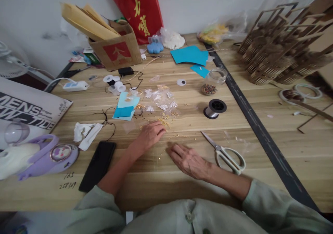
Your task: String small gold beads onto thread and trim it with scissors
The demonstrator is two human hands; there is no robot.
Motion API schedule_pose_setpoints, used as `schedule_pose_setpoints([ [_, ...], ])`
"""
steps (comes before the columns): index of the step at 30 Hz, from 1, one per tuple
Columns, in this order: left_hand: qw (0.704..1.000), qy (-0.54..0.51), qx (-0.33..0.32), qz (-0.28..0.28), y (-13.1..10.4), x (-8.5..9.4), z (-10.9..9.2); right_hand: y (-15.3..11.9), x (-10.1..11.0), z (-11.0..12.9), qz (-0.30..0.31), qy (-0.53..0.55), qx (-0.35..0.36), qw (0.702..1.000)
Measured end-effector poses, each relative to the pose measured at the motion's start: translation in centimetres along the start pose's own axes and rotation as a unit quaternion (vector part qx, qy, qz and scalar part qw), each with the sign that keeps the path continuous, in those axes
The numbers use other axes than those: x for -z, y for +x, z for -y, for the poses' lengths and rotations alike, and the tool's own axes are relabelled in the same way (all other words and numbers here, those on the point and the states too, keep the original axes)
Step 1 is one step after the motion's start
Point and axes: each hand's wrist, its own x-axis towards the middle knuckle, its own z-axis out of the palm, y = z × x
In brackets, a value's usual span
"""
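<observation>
My left hand (152, 134) is at the near edge of a scatter of small gold beads (163, 120). Its thumb and fingers are pinched together; anything between them is too small to make out. My right hand (189, 159) rests low over the table, fingers bent and pressed together, and their tips hide whatever they grip. A thin gold chain (179, 136) with a small ring lies curved on the wood just beyond my right fingertips, one end trailing down between my hands. Scissors (226, 154) with pale handles lie partly open to the right of my right hand.
A wire spool (215, 109) and a glass jar of beads (212, 83) stand at right. Small bags of silver findings (161, 98) and blue sheets (125, 109) lie beyond my hands. A black phone (97, 166) is at left. Wooden baskets (283, 50) crowd the far right.
</observation>
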Motion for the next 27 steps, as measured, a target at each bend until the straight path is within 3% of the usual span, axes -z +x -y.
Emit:
schedule_pose_setpoints([
  [19, 0.998, 0.046, -0.043, -0.02, 0.4, -1.8, 1.4, 0.2, -0.1, -0.2, 0.011, -0.001, -0.004, 1.0],
  [24, 0.997, 0.041, -0.023, -0.057, 0.4, -1.9, 1.6, 0.2, -0.1, -0.2, -0.004, 0.015, -0.009, 1.0],
  [27, 0.995, -0.026, -0.004, -0.092, 0.5, -1.9, 1.7, 0.2, -0.1, -0.2, -0.012, 0.018, -0.013, 1.0],
])
